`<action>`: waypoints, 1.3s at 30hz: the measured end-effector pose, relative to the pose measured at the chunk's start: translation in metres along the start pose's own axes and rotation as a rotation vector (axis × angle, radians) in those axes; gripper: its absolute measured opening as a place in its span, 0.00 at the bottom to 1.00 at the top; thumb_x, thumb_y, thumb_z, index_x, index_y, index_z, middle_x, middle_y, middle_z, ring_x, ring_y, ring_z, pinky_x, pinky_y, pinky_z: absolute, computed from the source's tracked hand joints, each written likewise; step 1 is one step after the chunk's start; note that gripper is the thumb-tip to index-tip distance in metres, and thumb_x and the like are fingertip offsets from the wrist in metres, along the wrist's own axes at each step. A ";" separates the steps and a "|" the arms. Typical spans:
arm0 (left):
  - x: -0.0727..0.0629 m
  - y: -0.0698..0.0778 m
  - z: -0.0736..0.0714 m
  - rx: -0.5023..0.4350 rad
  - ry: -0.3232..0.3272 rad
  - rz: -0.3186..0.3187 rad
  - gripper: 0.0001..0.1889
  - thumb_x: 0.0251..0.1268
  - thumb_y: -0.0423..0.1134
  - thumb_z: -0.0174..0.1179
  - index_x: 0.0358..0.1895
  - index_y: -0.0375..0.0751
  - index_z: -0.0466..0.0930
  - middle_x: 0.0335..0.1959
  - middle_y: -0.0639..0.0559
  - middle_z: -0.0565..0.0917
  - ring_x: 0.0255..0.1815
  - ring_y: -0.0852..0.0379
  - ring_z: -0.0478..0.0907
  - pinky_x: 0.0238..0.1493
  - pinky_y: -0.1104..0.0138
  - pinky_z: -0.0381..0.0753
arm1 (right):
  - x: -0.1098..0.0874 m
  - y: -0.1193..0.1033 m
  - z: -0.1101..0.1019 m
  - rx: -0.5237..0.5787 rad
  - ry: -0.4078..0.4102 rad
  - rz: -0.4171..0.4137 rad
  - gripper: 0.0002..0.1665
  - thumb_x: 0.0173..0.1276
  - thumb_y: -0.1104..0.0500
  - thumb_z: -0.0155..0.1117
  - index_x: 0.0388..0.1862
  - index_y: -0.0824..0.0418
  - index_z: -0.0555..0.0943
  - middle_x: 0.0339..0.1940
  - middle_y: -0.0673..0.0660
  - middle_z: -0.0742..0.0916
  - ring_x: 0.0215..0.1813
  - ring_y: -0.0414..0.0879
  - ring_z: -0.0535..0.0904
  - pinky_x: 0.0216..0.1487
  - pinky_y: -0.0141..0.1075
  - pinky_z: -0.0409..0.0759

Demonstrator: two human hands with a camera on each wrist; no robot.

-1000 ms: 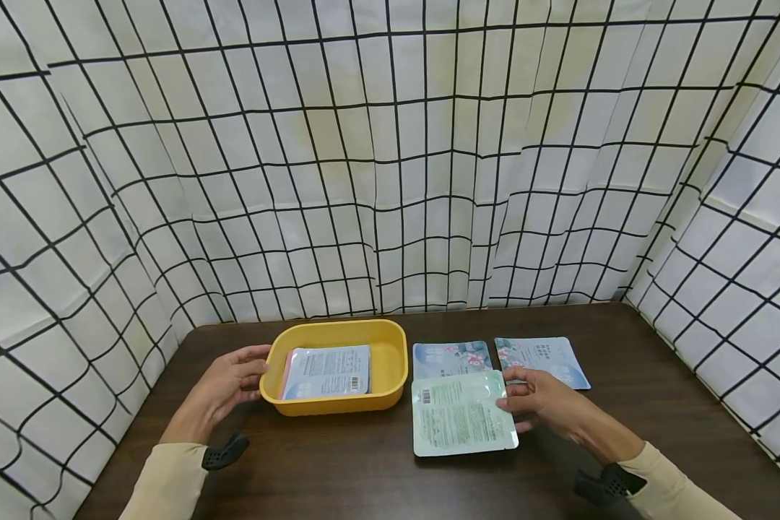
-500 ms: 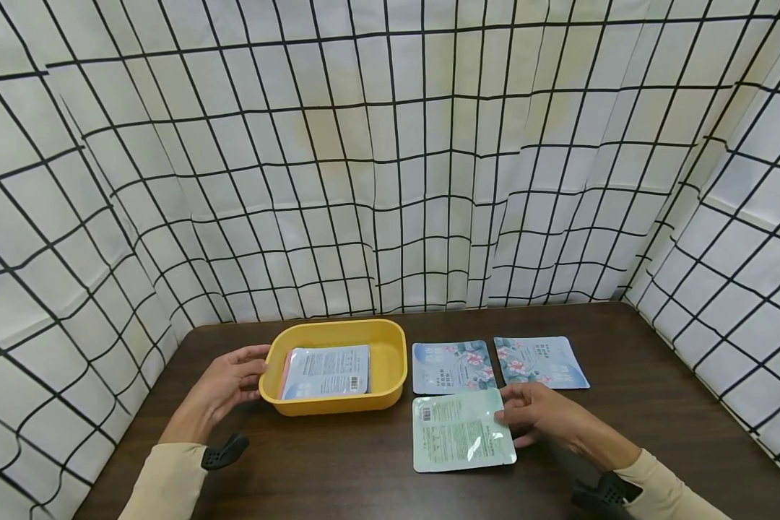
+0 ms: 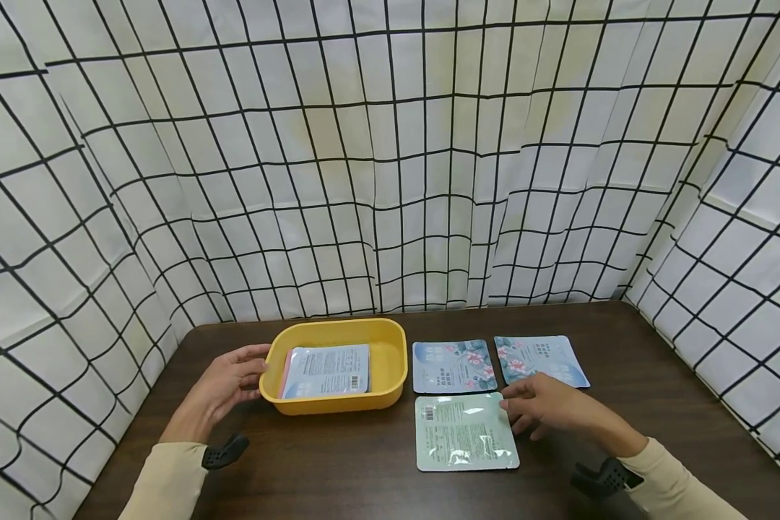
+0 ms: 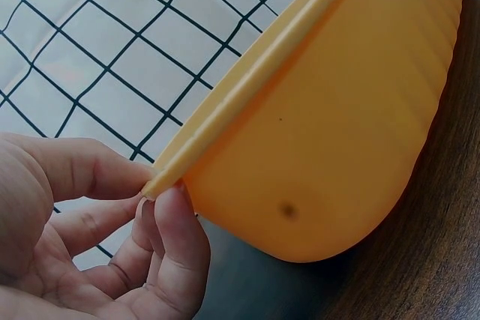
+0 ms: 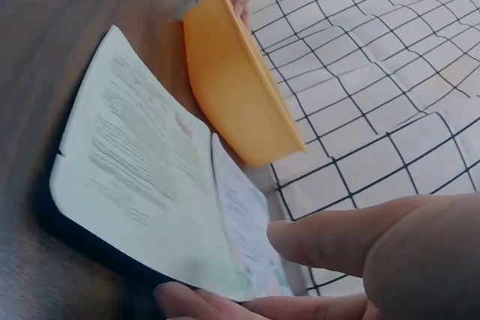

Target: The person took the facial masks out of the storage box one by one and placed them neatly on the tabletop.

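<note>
My left hand pinches the left end of the yellow plastic basin; in the left wrist view the thumb and fingertips meet on its rim. Inside the basin lies a pale sachet printed with text and a barcode, a pink edge showing beneath it. A light green sheet-mask sachet lies flat on the table, text side up. At its upper right corner is my right hand. The right wrist view shows that thumb raised clear of the green sachet, with the other fingers by its edge.
Two blue flowered sachets lie behind the green one, a left one and a right one. The dark wooden table meets a white cloth with black grid lines at the back and sides.
My right hand has brought the green sachet down and toward me, uncovering the left blue sachet, and its thumb has come off it. The left hand and basin have stayed put.
</note>
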State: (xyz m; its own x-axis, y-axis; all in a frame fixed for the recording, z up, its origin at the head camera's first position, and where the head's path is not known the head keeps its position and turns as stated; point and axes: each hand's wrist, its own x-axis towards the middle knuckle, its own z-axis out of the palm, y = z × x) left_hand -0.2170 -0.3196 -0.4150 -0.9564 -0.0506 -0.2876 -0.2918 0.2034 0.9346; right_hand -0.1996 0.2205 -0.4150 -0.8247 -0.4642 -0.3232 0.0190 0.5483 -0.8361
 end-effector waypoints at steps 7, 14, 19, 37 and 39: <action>0.000 0.002 0.000 0.000 0.000 0.001 0.30 0.76 0.38 0.57 0.76 0.37 0.62 0.57 0.45 0.82 0.44 0.53 0.81 0.43 0.63 0.83 | 0.002 -0.012 -0.007 -0.050 0.059 -0.021 0.21 0.75 0.54 0.61 0.55 0.70 0.80 0.38 0.58 0.89 0.39 0.51 0.88 0.35 0.45 0.85; 0.001 0.002 0.000 0.001 -0.003 0.003 0.30 0.76 0.38 0.57 0.76 0.37 0.62 0.55 0.46 0.82 0.45 0.53 0.81 0.43 0.62 0.83 | 0.014 -0.025 -0.013 0.039 0.019 -0.105 0.26 0.77 0.55 0.59 0.63 0.74 0.75 0.45 0.62 0.89 0.44 0.54 0.88 0.43 0.46 0.86; 0.000 0.001 0.000 0.007 0.002 -0.004 0.30 0.76 0.39 0.57 0.76 0.37 0.62 0.56 0.45 0.81 0.44 0.53 0.80 0.43 0.62 0.83 | 0.024 -0.035 -0.014 0.110 -0.011 -0.161 0.27 0.78 0.56 0.56 0.67 0.73 0.72 0.50 0.65 0.88 0.48 0.55 0.88 0.48 0.48 0.85; 0.001 -0.002 -0.001 -0.006 -0.005 -0.013 0.31 0.75 0.40 0.58 0.77 0.38 0.61 0.57 0.44 0.81 0.45 0.52 0.80 0.43 0.62 0.83 | 0.065 -0.077 0.000 0.174 0.049 -0.242 0.25 0.77 0.51 0.61 0.67 0.60 0.76 0.58 0.62 0.86 0.57 0.54 0.85 0.58 0.48 0.82; 0.001 -0.002 -0.001 -0.007 -0.004 -0.011 0.31 0.75 0.40 0.58 0.77 0.38 0.62 0.56 0.45 0.81 0.44 0.53 0.80 0.43 0.62 0.83 | 0.070 -0.082 0.003 0.187 0.051 -0.240 0.25 0.77 0.50 0.61 0.67 0.58 0.76 0.59 0.61 0.86 0.57 0.53 0.85 0.59 0.49 0.82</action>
State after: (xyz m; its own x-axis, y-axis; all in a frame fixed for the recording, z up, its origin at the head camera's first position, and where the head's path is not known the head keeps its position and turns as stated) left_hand -0.2178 -0.3211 -0.4168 -0.9531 -0.0488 -0.2986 -0.3023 0.1958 0.9329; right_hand -0.2572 0.1411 -0.3698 -0.8454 -0.5268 -0.0875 -0.0801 0.2870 -0.9546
